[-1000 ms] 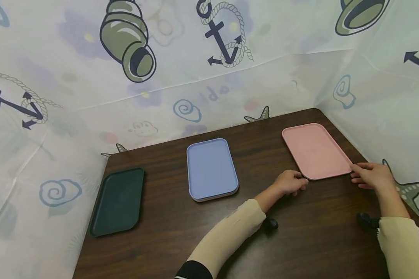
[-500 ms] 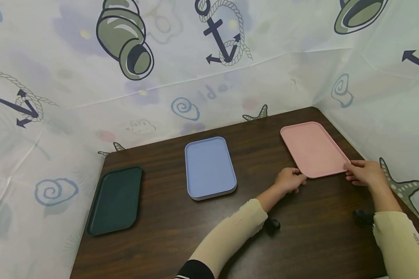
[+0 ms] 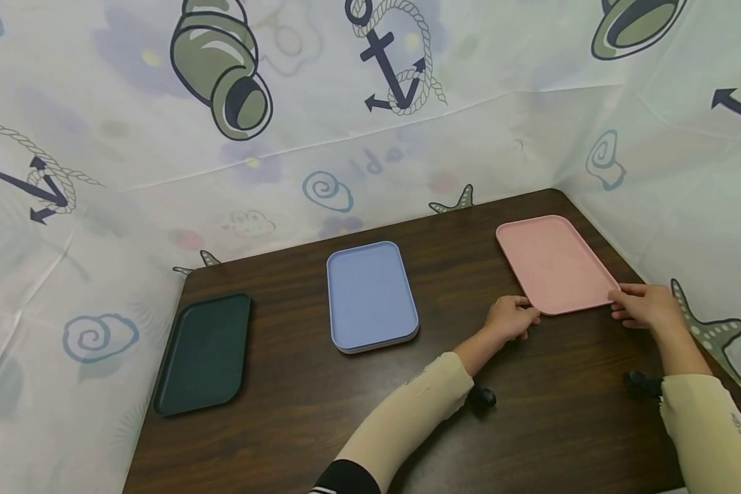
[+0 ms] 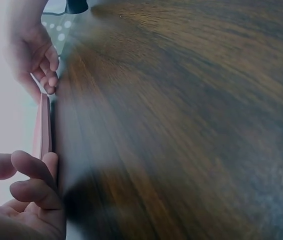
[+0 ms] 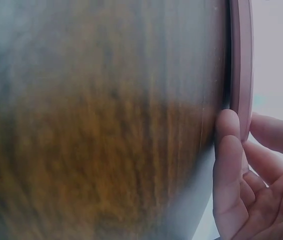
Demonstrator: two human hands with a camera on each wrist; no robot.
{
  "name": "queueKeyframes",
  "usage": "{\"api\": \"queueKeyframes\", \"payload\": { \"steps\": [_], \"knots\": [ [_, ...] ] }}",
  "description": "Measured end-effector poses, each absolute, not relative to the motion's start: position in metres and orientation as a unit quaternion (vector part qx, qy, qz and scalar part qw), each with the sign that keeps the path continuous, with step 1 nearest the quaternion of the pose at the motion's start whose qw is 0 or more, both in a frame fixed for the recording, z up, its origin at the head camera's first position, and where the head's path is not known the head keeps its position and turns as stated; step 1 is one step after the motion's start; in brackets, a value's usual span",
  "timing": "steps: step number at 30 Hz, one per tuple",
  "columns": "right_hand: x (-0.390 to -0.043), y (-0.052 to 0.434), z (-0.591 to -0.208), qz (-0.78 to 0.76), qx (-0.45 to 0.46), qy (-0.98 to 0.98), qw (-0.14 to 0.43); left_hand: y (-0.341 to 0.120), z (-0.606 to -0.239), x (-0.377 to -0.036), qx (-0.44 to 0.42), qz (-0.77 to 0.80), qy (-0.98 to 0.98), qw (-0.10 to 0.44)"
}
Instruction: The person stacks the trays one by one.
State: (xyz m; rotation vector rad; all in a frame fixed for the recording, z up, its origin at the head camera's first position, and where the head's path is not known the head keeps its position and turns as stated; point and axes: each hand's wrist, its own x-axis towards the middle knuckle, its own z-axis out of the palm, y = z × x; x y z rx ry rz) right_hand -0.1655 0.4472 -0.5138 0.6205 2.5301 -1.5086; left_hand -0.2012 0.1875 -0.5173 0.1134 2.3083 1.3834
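Observation:
A pink rectangular tray (image 3: 557,264) with rounded corners lies at the right of the dark wooden table. My left hand (image 3: 511,320) pinches its near-left corner; the left wrist view shows fingertips low at the tray's edge. At the near-right corner, my right hand (image 3: 650,307) grips the rim. Seen from the right wrist, the thumb (image 5: 276,134) lies on the upper side and a fingertip (image 5: 227,122) reaches under the edge. The tray's thin side (image 4: 42,125) runs between both hands in the left wrist view.
A blue tray (image 3: 373,295), with a paler layer under its rim, lies mid-table. Farther left is a dark green tray (image 3: 204,353). Patterned white cloth (image 3: 321,123) hangs behind the table (image 3: 296,425) and along both sides.
My right hand has shifted slightly left and closed its fingers onto the tray's corner. My left hand stays at its corner, and the trays keep their places. The head view has tilted a little.

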Motion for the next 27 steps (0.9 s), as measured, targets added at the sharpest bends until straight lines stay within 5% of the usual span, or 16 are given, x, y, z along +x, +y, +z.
{"api": "queueKeyframes", "payload": {
  "steps": [27],
  "knots": [
    [-0.144,0.437,-0.506,-0.516,0.195,0.828,0.099,0.171,-0.517,-0.201,0.006,0.555,0.798,0.232]
  ]
}}
